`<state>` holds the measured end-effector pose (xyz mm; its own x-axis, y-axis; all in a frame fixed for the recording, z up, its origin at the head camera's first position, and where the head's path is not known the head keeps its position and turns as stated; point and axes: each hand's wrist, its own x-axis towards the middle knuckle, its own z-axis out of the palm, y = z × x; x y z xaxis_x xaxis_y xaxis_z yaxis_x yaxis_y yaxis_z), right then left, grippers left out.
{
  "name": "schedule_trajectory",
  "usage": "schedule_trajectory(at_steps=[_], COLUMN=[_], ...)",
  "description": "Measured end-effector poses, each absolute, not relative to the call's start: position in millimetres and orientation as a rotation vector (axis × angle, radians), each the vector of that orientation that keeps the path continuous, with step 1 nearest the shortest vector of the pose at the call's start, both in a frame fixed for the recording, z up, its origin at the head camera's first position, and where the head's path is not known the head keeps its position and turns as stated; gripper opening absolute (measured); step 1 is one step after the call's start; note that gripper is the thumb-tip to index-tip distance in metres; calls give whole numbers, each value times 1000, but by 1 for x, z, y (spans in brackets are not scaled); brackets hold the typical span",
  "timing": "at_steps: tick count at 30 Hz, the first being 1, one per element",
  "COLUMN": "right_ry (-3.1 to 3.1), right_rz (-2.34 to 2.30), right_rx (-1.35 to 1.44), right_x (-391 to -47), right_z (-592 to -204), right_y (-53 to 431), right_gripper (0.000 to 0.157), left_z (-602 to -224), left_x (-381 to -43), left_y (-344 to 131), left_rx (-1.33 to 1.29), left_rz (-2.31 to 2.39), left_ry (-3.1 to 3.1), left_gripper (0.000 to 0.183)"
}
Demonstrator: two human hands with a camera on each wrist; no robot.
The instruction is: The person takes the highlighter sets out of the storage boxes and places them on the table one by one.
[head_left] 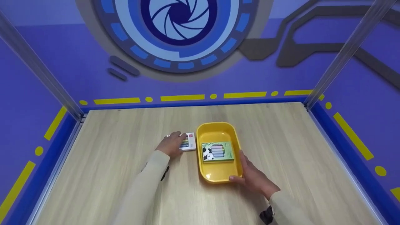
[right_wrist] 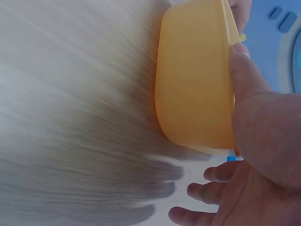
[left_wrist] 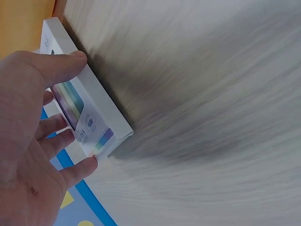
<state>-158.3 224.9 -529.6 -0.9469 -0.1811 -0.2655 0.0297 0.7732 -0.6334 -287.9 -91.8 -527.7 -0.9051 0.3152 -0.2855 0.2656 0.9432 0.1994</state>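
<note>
Light wood-grain table (head_left: 109,187) fills the lower frame | yellow plastic tray (head_left: 218,176) stands at centre | white box of coloured chalk (head_left: 189,142) lies flat just left of the tray | green panda-print box sits in the tray, not on the wood

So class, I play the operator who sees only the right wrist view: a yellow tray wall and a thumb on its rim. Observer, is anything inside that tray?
Observer: Yes. The head view shows a green box with a panda print lying flat in the yellow tray.
Operator: Where is the other hand?
Observer: The left hand is to the left of the tray, on a white box that lies on the wooden table.
Operator: Is it gripping that box?
Observer: The left wrist view shows thumb and fingers pinching its opposite edges.
</note>
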Motion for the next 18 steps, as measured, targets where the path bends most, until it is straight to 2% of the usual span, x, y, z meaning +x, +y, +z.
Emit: schedule_trajectory(at_steps=[18], right_ry=[2609], right_rz=[-951], right_rx=[-39], right_x=[-157], right_z=[-531], right_y=[224], right_gripper=[118], left_z=[-523], left_x=[-280], left_y=[-93], left_rx=[471], left_rz=[200], left_ry=[2831], left_gripper=[70])
